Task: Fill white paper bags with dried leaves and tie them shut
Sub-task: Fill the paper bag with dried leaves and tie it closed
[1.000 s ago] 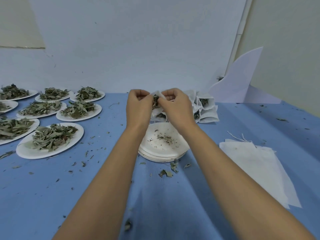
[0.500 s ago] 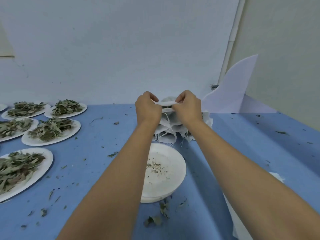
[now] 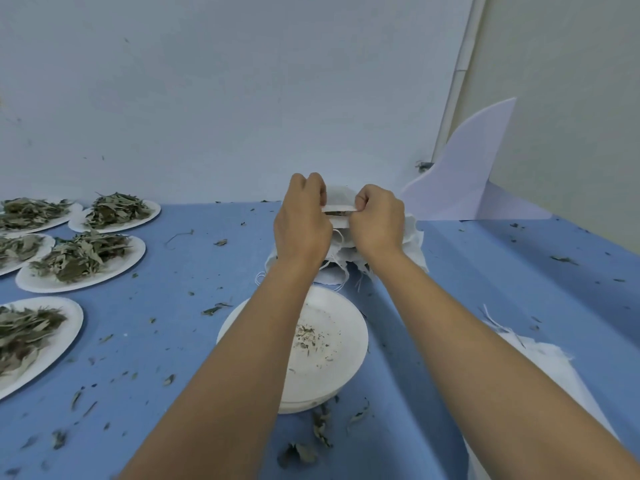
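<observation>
— Two pinches: left hand (image 3: 303, 223) and right hand (image 3: 377, 220), fingers curled, held the small white paper bag (image 3: 337, 199) by its mouth over the pile of white bags (image 3: 414, 235)
— Risk?
— Uneven pulling could have spilled its dried leaves (image 3: 336, 213)

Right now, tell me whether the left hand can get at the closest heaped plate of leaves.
Probably yes, once freed. The left hand and right hand both pinch the white bag. Only blue table with leaf bits lies between it and the plate of leaves, nothing standing in the way.

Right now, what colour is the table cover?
The table cover is blue; the head view shows it.
</observation>
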The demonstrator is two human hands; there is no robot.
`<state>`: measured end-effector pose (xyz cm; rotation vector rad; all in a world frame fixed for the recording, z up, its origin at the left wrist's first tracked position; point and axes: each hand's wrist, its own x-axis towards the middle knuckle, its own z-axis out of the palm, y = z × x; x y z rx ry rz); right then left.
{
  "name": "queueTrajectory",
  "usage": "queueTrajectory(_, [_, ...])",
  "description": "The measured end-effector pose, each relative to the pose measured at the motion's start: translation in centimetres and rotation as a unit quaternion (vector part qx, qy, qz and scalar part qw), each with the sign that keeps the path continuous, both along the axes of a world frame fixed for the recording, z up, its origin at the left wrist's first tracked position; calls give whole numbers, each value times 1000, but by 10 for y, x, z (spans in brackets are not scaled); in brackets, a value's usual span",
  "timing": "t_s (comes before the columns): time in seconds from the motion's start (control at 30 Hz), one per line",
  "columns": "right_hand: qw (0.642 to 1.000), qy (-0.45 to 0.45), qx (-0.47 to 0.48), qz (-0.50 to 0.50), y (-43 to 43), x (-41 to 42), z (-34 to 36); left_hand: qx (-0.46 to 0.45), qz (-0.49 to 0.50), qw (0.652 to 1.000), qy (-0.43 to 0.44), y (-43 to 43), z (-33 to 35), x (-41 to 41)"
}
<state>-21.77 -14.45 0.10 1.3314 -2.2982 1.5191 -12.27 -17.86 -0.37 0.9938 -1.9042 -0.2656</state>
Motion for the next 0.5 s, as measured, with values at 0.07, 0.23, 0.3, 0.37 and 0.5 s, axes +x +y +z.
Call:
queueTrajectory(0.07, [999,21,33,-13,2,1,-4,-29,3,999,-34,2,-1,-2])
queueTrajectory(0.23, [991,125,27,29,10,2,-13,-40,-32,991,-122,3,-14,4])
queueTrajectory(0.3, [979,188,77,22,13,3,-19,-50,-14,985,-165,4,-19,8])
queueTrajectory(0.37, [968,220,122,12,16,5,-24,-58,-9,983,-174,7,-23,11])
queueTrajectory(0.5, [976,183,110,43,26,11,-18,-24,-46,994,-97,17,-19,19])
